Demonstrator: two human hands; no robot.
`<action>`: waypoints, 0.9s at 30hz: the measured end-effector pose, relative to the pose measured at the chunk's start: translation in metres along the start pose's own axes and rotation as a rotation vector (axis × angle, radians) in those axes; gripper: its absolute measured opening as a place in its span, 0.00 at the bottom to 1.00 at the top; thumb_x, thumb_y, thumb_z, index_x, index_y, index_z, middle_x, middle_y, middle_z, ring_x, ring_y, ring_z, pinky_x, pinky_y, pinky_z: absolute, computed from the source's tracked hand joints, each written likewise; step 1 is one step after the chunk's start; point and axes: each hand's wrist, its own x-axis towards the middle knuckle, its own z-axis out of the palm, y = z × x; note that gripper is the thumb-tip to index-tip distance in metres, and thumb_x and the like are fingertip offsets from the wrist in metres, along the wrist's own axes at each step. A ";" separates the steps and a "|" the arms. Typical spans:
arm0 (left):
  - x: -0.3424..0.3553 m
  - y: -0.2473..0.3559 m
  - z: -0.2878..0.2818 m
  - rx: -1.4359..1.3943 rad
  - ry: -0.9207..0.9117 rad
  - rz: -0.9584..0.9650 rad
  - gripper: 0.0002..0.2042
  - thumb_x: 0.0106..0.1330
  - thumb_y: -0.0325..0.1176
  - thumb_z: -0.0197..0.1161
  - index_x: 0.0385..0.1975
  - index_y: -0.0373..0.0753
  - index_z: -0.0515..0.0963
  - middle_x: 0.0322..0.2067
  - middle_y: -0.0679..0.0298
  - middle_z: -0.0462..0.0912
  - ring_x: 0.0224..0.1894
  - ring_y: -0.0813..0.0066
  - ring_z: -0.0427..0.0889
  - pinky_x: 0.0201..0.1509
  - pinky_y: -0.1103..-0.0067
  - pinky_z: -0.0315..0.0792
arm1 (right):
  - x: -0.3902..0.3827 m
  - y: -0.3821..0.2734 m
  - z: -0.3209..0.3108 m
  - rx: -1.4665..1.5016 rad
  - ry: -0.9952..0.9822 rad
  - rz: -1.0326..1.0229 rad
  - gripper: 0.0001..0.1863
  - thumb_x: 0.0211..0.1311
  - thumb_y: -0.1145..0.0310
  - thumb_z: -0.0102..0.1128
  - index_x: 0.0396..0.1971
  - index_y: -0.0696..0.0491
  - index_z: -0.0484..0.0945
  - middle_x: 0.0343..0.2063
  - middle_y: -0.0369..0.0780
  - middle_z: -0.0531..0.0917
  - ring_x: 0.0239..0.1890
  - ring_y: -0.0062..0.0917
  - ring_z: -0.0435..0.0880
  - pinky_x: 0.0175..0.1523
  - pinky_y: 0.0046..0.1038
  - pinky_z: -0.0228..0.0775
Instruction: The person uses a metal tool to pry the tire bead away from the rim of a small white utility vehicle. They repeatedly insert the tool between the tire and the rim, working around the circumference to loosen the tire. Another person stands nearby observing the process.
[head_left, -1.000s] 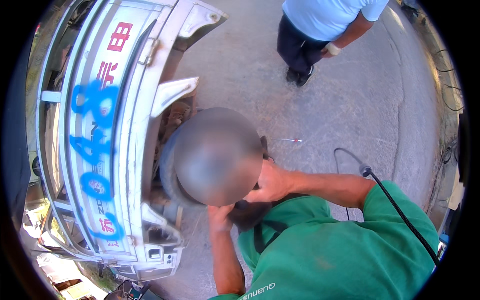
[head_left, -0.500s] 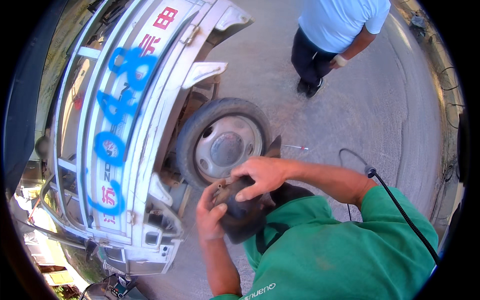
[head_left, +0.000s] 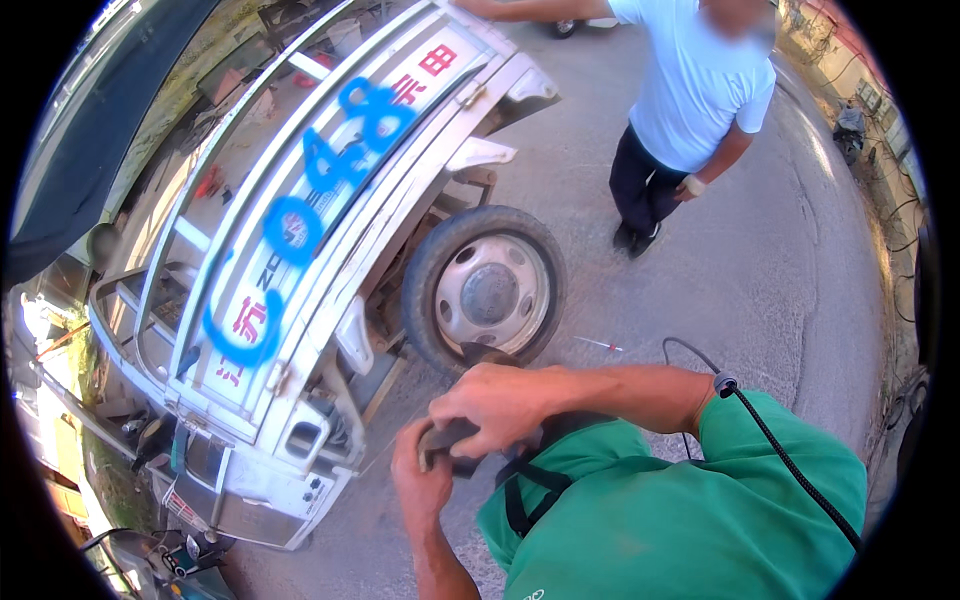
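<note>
My left hand [head_left: 422, 472] is closed round the near end of a dark, folded rubber piece [head_left: 452, 436] that looks like an inner tube. My right hand [head_left: 492, 405] grips the same piece from above, its fingers reaching toward the left hand. Another part of the rubber [head_left: 487, 355] sticks out beyond my right wrist, in front of a wheel. That wheel [head_left: 490, 295], with a black tyre and a dusty pale rim, stands at the side of a white vehicle. My hands and forearm hide much of the rubber.
The vehicle's white side panel [head_left: 330, 235], with blue paint marks and metal rails, fills the left. A person [head_left: 700, 100] in a light shirt stands beyond the wheel, one arm reaching to the vehicle. A thin stick [head_left: 600, 343] lies on the ground; a black cable [head_left: 790, 445] crosses my right shoulder.
My view has shifted, so the vehicle and wheel appear further right. My hands have shifted on the rubber, and the small tube-like end seen earlier is hidden. More of the other person shows.
</note>
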 end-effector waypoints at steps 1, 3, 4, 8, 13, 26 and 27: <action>-0.006 -0.005 0.005 0.084 0.085 0.095 0.22 0.53 0.19 0.62 0.52 0.36 0.79 0.50 0.48 0.81 0.55 0.46 0.80 0.60 0.64 0.73 | -0.003 -0.006 0.006 -0.030 0.003 0.016 0.16 0.54 0.61 0.70 0.38 0.56 0.80 0.28 0.48 0.86 0.33 0.45 0.87 0.39 0.42 0.77; -0.017 -0.012 -0.001 0.218 0.192 0.205 0.25 0.51 0.18 0.61 0.54 0.37 0.79 0.54 0.45 0.78 0.57 0.44 0.78 0.61 0.62 0.73 | -0.006 -0.022 0.012 -0.084 -0.028 0.076 0.16 0.55 0.61 0.69 0.38 0.56 0.80 0.30 0.49 0.87 0.35 0.45 0.87 0.41 0.42 0.77; -0.025 -0.012 -0.008 0.218 0.236 0.195 0.25 0.51 0.16 0.59 0.53 0.37 0.78 0.54 0.46 0.79 0.57 0.46 0.79 0.62 0.64 0.73 | -0.006 -0.028 0.017 -0.106 -0.027 0.086 0.16 0.55 0.61 0.69 0.38 0.56 0.80 0.30 0.49 0.87 0.35 0.45 0.87 0.41 0.42 0.77; -0.046 0.003 -0.031 0.227 0.395 0.209 0.24 0.50 0.13 0.56 0.50 0.36 0.80 0.50 0.49 0.81 0.54 0.52 0.81 0.61 0.67 0.74 | -0.012 -0.035 0.030 -0.166 -0.030 0.120 0.17 0.56 0.60 0.68 0.39 0.56 0.80 0.31 0.50 0.86 0.37 0.48 0.86 0.43 0.44 0.76; -0.065 0.009 -0.047 0.206 0.321 0.209 0.18 0.52 0.18 0.62 0.45 0.39 0.83 0.47 0.53 0.84 0.53 0.50 0.81 0.59 0.64 0.74 | -0.033 -0.028 0.041 -0.210 0.026 0.130 0.15 0.55 0.63 0.68 0.37 0.57 0.79 0.32 0.49 0.86 0.39 0.49 0.86 0.45 0.46 0.76; -0.022 0.024 0.039 0.348 0.570 0.225 0.25 0.50 0.12 0.57 0.51 0.34 0.79 0.52 0.48 0.80 0.57 0.48 0.78 0.65 0.63 0.69 | -0.108 0.015 -0.001 -0.207 0.631 -0.190 0.15 0.44 0.70 0.73 0.28 0.53 0.73 0.27 0.41 0.80 0.31 0.40 0.84 0.32 0.38 0.75; -0.019 0.028 0.043 0.371 0.569 0.208 0.23 0.55 0.13 0.58 0.53 0.33 0.78 0.51 0.50 0.80 0.57 0.53 0.78 0.64 0.66 0.71 | -0.112 0.017 -0.005 -0.215 0.637 -0.199 0.15 0.44 0.70 0.74 0.28 0.53 0.73 0.27 0.40 0.80 0.30 0.39 0.84 0.32 0.38 0.75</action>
